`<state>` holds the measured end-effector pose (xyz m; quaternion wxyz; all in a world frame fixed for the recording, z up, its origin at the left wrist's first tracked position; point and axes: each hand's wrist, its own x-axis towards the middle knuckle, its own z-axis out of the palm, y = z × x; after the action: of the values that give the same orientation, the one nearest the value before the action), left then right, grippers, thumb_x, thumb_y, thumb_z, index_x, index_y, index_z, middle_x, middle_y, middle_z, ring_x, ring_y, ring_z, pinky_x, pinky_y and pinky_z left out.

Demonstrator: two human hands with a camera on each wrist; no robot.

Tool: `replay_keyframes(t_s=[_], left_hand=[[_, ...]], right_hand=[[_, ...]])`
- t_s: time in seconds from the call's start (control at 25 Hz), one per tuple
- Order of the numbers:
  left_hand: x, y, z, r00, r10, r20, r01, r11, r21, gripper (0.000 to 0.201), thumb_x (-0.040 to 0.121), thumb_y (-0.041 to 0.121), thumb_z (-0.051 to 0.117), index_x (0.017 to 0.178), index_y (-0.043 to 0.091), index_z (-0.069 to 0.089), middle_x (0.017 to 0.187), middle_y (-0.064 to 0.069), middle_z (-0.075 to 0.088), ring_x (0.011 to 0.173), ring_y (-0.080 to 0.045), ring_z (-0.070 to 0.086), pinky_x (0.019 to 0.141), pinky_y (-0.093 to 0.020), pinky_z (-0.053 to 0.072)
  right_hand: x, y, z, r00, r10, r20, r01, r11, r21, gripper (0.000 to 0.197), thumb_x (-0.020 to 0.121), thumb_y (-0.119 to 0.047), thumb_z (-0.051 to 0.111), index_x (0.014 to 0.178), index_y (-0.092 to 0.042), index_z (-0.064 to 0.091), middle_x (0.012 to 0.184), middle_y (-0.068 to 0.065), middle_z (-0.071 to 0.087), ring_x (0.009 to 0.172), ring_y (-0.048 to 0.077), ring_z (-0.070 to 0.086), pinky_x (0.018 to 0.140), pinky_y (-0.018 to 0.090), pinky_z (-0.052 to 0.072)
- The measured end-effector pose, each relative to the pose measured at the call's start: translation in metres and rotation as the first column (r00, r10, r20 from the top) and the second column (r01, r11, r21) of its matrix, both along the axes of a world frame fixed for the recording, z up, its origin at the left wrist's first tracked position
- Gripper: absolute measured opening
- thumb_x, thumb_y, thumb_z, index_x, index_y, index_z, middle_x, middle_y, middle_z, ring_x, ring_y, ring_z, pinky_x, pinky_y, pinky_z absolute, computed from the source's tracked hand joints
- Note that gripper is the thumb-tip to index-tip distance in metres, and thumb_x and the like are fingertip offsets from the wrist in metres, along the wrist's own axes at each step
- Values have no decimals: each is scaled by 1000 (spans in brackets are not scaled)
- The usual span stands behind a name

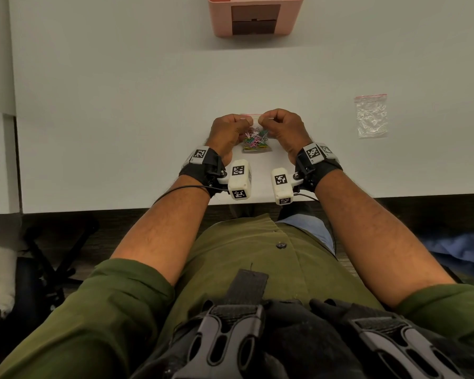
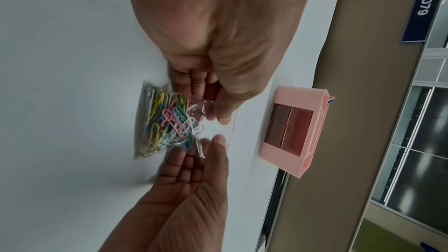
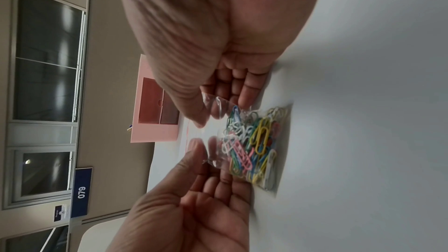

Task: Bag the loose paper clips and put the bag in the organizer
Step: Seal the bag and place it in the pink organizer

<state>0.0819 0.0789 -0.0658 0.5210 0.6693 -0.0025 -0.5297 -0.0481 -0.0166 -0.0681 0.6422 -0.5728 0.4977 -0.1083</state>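
**Clips bagged, both hands on the seal**

The paper clips (image 1: pixel 255 140), a mixed heap of yellow, pink, blue, green and white, all sit inside the small clear bag (image 1: pixel 256 134), settled at its bottom end nearest the person. That bottom end rests on the white worktop (image 1: pixel 121 119) while the mouth, edged with a thin red line, points away toward the organizer. Keeping the load low leaves the strip at the top slack and free to be pressed together.

The left hand (image 1: pixel 229 129) pinches one end of that top edge between thumb and forefinger, other fingers curled in; the right hand (image 1: pixel 281 127) pinches the other end the same way. Held at both corners, the mouth is stretched flat, which looks like the grip for closing the zip. Whether it is already sealed cannot be told.

The pink organizer (image 1: pixel 255 15) stands at the far edge of the worktop, well apart from the bag, drawer fronts facing the person. A second bag (image 1: pixel 371 116), clear and apparently empty, lies flat off to the right. Bagging seems done; sealing and delivery remain.
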Motion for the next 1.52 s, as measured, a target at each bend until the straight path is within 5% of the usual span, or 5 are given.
replay_keyframes(t_s=[0.24,0.64,1.08,1.28,1.52], left_hand=[[-4,-2,-3,999,21,39,-21,1000,2,5,92,2,69,92,6,72,96,-17,74,81,-25,72,73,-31,62],[-5,-3,-4,999,16,45,-17,1000,19,6,90,2,70,91,8,73,88,-11,74,79,-22,71,73,-31,59],[-4,-4,-3,1000,10,24,-10,1000,7,12,96,2,63,90,5,73,88,-11,74,79,-22,70,70,-27,58],[-5,-4,-3,999,11,38,-12,1000,23,17,95,-1,59,89,7,73,86,-7,74,76,-18,70,67,-25,58],[-4,-2,-3,999,21,39,-22,999,24,17,95,-2,57,92,6,72,87,-6,74,82,-19,71,83,-33,61]], right_hand=[[-3,-1,-2,1000,13,18,-13,1000,20,2,89,-18,71,91,-18,70,93,3,72,85,14,66,74,26,56],[1,-4,-5,1000,-14,5,14,997,69,7,89,-13,69,85,-18,71,88,6,69,86,20,66,88,44,58],[3,-4,0,1000,11,-17,-9,997,80,12,94,-15,65,85,-21,68,86,1,67,82,16,63,75,27,55],[3,-3,1,1000,10,-11,-9,997,81,12,94,-14,64,85,-21,67,84,0,66,79,14,63,77,29,56],[0,-2,0,999,-19,29,17,997,77,3,89,-19,70,88,-17,71,84,0,69,80,12,63,75,27,55]])
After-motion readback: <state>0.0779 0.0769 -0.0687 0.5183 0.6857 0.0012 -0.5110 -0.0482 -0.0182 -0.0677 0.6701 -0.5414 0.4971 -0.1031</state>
